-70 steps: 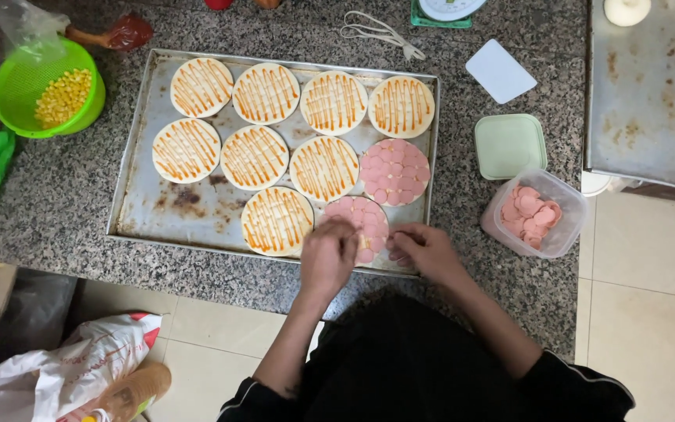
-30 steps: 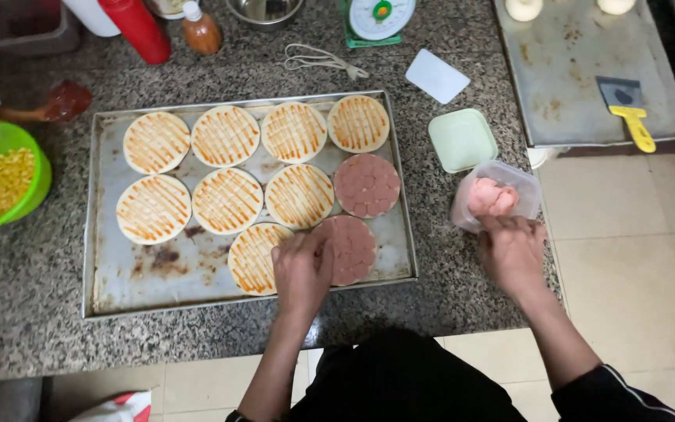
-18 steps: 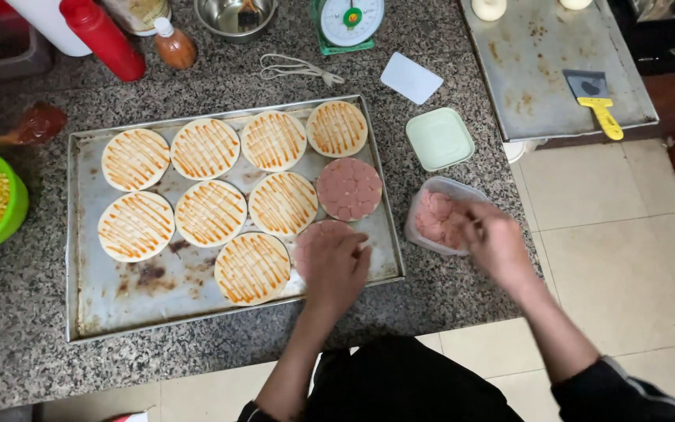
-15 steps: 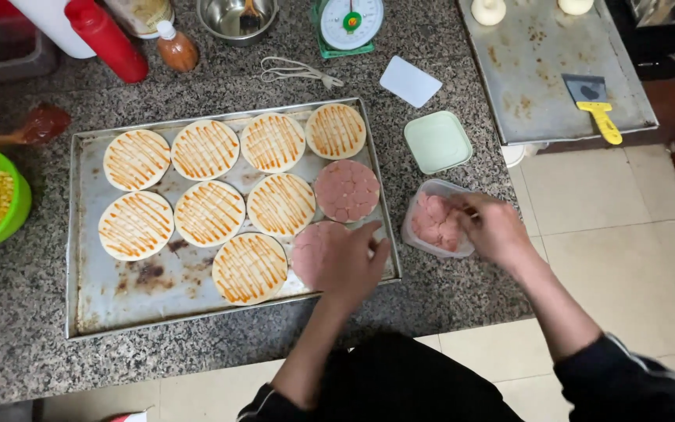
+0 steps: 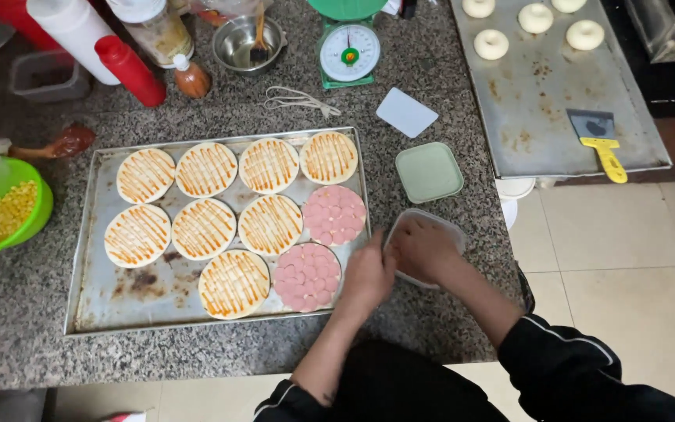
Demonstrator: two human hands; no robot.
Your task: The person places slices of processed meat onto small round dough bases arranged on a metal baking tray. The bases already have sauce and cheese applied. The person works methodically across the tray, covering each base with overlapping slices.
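I see my right hand (image 5: 423,248) curled inside the clear plastic tub of pink sausage slices (image 5: 441,228), just right of the metal baking tray (image 5: 87,258); its grip is hidden. My left hand (image 5: 369,273), fingers loosely bent, has left the sausage-covered dough round (image 5: 307,276) and now touches the tub's edge.

7 sauced bases (image 5: 204,228), 2 sausage-topped (image 5: 307,277) (9 total).
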